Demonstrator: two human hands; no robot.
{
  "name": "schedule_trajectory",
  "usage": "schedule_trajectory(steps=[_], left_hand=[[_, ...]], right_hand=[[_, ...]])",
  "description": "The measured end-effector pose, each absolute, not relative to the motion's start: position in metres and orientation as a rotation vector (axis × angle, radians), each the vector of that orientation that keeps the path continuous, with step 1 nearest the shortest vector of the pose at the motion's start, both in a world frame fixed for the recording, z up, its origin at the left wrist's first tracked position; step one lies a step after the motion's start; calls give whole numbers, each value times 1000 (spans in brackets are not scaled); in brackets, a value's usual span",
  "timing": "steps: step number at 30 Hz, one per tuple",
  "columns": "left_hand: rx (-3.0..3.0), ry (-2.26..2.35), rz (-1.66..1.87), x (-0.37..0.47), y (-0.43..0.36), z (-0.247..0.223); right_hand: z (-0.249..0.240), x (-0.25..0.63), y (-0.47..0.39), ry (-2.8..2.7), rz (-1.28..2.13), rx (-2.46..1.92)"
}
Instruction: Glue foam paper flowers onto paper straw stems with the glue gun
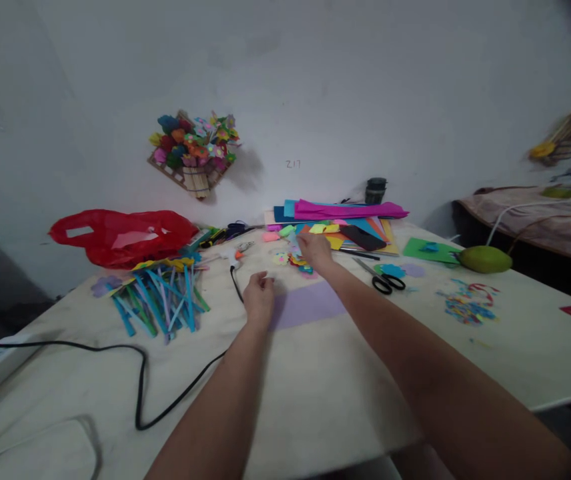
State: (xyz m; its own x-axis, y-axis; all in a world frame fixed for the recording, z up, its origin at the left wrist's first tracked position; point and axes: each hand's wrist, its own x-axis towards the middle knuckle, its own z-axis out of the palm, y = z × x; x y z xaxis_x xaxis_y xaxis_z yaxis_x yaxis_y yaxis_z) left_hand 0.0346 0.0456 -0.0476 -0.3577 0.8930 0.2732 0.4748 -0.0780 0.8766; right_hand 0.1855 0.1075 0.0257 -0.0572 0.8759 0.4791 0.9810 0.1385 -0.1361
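Note:
A lilac sheet of paper lies on the table between my forearms. Beside its left edge is my left hand, fingers curled in; anything within them is too small to make out. My right hand reaches farther out, over a small pile of coloured paper cutouts. Its fingers are bent together next to a pale blue bit, and their tips are partly hidden. A glue gun with a black cord rests to the left of the pile. Black-handled scissors lie open to the right.
Blue, green and lilac strips lie at left before a red plastic bag. Stacked coloured sheets and a dark jar stand at the wall. Paper scraps and a green pouch-like object are at right. A black cord crosses the table.

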Motion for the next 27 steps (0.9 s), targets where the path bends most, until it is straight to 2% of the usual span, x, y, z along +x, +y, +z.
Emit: schedule_trajectory(steps=[4,10,21,27], left_hand=[[1521,1791,1411,35,46,-48],[1563,1848,1350,35,42,-44],[1763,1943,1234,40,31,-33],[1861,1936,1185,43,28,-31]], right_hand=[[29,206,111,-1838,-347,-1877],[16,209,106,-2227,-387,-1823],[12,223,108,-1914,-220,-1928],[17,228,88,-2195,5,-1808]])
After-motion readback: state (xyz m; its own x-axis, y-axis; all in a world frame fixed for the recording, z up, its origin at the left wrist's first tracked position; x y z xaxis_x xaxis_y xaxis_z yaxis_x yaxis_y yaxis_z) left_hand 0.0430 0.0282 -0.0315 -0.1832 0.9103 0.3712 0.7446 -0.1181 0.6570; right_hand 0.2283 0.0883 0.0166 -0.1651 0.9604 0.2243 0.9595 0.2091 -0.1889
